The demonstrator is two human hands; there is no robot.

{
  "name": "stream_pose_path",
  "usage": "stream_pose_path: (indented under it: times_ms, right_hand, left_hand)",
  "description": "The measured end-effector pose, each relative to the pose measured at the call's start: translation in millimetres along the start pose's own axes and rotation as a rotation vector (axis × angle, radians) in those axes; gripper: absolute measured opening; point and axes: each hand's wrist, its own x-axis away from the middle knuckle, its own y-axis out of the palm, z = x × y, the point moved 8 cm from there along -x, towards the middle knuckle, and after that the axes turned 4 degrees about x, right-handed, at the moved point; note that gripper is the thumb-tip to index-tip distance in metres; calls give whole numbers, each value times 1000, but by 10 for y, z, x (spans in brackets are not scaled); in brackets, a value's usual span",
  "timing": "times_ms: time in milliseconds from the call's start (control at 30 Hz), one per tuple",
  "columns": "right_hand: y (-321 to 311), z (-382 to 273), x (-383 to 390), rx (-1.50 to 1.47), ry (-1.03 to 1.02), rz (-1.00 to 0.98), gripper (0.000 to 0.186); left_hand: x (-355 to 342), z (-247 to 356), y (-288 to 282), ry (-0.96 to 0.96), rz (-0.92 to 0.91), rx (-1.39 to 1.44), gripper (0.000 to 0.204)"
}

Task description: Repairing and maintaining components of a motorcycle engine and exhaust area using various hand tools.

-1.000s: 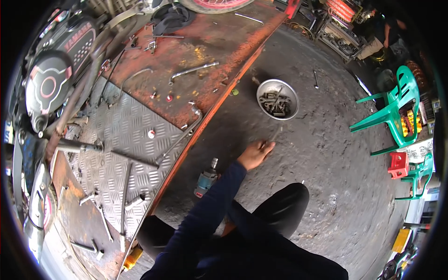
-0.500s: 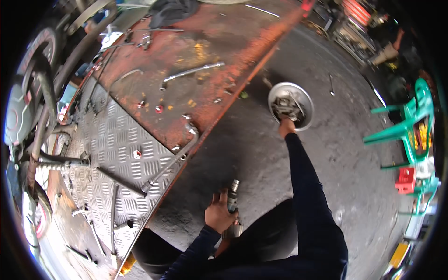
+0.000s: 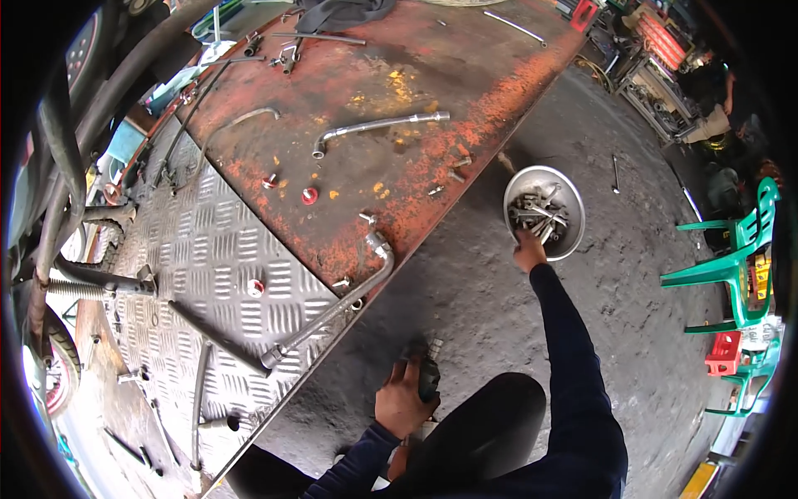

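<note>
My left hand [image 3: 401, 399], low in the middle of the head view, is closed round a cordless power tool [image 3: 427, 374] with a metal nose, down near the floor by my knee. My right hand [image 3: 529, 253] reaches into a round steel bowl [image 3: 573, 224] on the floor, which holds several wrenches and metal tools [image 3: 539, 212]. Its fingers are curled among them at the near left side; what they grip is hidden. Left of the bowl, a long chrome socket wrench [image 3: 374, 127] lies on the rusty orange platform [image 3: 424, 75] beside small red-topped parts [image 3: 310, 195].
A motorcycle frame [image 3: 71, 166] fills the left side, over a tread-plate panel [image 3: 216, 266] with loose bars and tools. Green plastic chairs [image 3: 731, 258], a red stool [image 3: 723, 353] and a tool cart [image 3: 657, 91] stand at the right, with another person's arm [image 3: 728, 91] behind.
My left hand has dropped back from near the bowl and taken hold of the power tool. My right arm has extended forward, putting its hand in the bowl. The view has shifted slightly.
</note>
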Motion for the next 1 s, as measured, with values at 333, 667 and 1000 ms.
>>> stream_pose_path:
  times_ms: [333, 667, 1000]
  right_hand:
    - [-608, -404, 324, 89, 176, 277, 55]
    - [-251, -439, 304, -729, 501, -16, 22]
    - [273, -589, 207, -641, 541, -587, 51]
  left_hand:
    - [57, 18, -52, -27, -5, 2, 84]
    - [183, -119, -170, 48, 148, -61, 78]
    - [395, 74, -448, 277, 309, 45, 56]
